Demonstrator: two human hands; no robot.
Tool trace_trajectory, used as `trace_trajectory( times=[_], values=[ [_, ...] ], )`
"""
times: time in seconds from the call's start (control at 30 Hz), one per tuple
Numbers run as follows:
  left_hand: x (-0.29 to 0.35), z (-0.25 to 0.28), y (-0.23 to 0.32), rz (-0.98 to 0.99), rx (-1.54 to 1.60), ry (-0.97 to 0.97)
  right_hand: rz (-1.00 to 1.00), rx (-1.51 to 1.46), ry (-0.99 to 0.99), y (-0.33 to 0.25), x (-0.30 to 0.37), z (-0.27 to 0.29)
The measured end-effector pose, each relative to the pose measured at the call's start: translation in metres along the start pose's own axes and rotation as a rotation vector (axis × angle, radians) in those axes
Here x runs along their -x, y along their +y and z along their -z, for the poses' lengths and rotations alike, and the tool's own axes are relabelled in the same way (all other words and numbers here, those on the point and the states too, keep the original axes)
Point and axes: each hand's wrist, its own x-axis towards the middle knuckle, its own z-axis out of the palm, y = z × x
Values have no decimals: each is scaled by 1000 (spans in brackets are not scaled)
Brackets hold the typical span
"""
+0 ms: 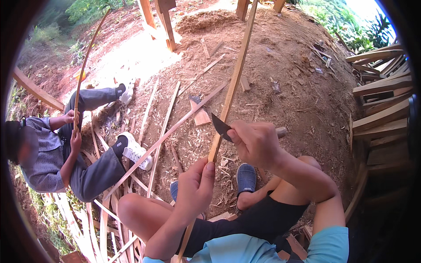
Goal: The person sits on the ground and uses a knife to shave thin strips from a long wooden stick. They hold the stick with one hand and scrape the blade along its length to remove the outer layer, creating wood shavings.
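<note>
Head cam looked straight down on a long, thin, tan bamboo strip (232,83) that ran from the lap up and away toward the top of the frame, slightly tilted right. Left hand (196,187) was wrapped around its lower part, fingers curled tight and thumb laid up along the strip. Right hand (255,142) was fisted round the wooden handle of a short dark-bladed knife (220,127), knuckles up, wrist cocked, the blade edge touching the strip just above the left thumb. Both forearms came up from the lower edge over bare knees and black shorts. Blue slippers (245,177) sat on the reddish dirt ground (285,65), which was littered with pale shavings and loose split strips (164,138). Off to the left, another person in grey clothes (57,158) sat holding a curved strip (85,61) with both hands. Stacked rough wooden planks (381,87) lay at the right.
</note>
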Motion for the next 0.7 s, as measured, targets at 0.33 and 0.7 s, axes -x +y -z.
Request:
trace_trajectory(
  times=[0.33, 0.7],
  values=[
    [-4, -1, -1, 10, 31, -34, -98, 82, 30, 15, -19, 1],
    [2, 4, -6, -46, -16, -21, -40, -58, -40, -22, -1, -5]
  ],
)
